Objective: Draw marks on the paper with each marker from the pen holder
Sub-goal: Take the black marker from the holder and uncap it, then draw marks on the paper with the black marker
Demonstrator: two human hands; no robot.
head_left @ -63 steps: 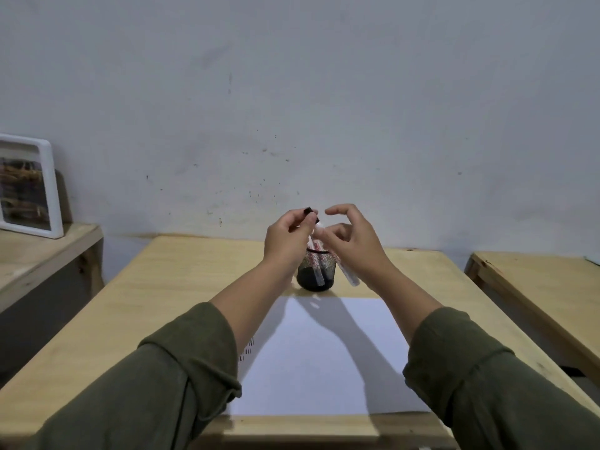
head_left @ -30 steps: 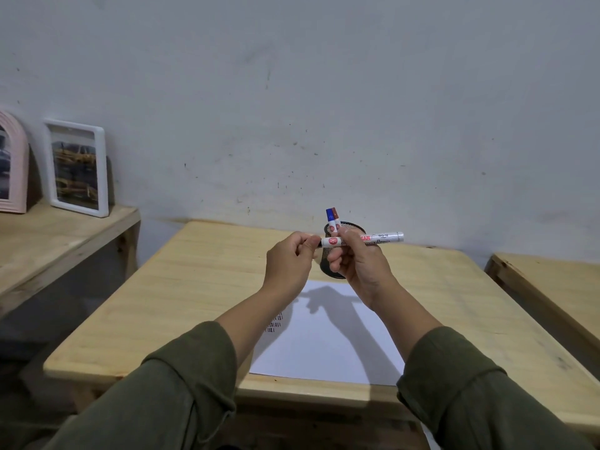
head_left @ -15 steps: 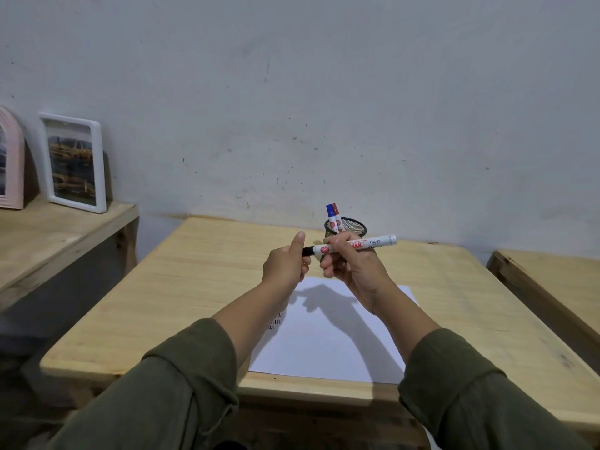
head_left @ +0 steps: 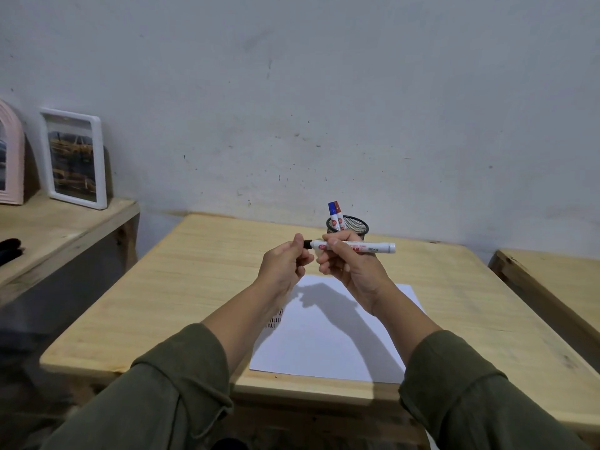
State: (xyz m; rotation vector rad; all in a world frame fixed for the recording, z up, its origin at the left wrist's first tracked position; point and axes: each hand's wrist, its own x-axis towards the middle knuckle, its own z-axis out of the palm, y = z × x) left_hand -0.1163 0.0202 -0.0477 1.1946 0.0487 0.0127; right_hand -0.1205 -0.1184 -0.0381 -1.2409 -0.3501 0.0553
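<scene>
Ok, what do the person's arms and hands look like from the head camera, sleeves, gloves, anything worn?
Both arms wear loose, dark olive-green long sleeves, the left sleeve and the right sleeve pushed up so the forearms are bare. The cuffs are bunched and folded. The left hand and right hand are bare: no gloves, and no rings, watch or bracelets show in this view.

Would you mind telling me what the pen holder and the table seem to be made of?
The pen holder looks like black metal wire mesh: its wall shows a fine see-through grid under a solid rim, though coated plastic cannot be ruled out. The table appears to be pale, matt wood, with long grain lines running along its top.
</scene>
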